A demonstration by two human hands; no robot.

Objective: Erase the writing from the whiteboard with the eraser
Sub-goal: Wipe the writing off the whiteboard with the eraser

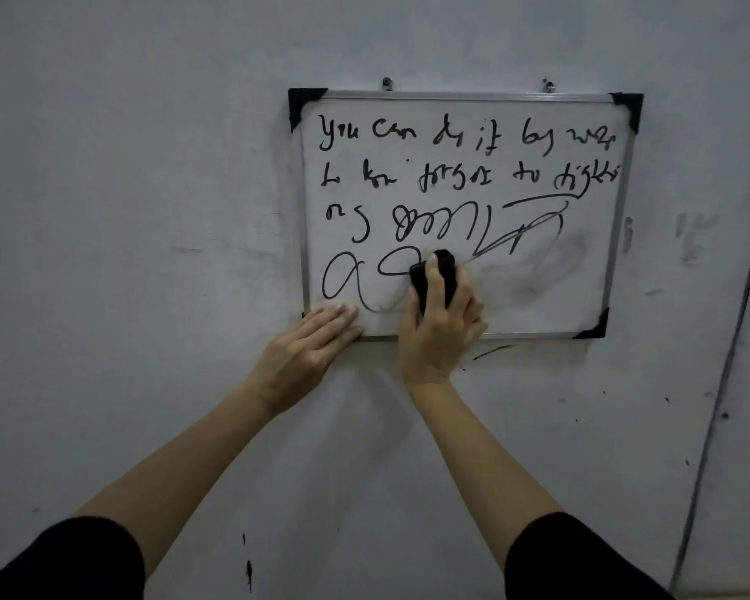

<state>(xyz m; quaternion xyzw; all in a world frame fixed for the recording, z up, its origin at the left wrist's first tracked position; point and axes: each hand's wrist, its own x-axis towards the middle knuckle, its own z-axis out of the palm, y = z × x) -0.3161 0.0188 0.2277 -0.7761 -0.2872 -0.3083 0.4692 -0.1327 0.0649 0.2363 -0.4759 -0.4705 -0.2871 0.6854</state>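
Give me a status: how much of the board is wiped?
Done: only the lower-right patch of the whiteboard looks wiped, leaving grey smears. In hand: the right hand presses the black eraser on the bottom row, while the left hand rests flat on the bottom-left corner. Left: the top three lines of writing and the bottom-left loops.

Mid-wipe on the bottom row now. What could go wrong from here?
1. The whiteboard seems to hang from two small hooks on top; only the left hand steadies its lower-left corner, so hard strokes toward the right could swing it.
2. The lower right shows grey smears; the black eraser may spread ink rather than lift it.
3. The right hand wipes near the bottom frame, so the eraser could slip onto the wall.
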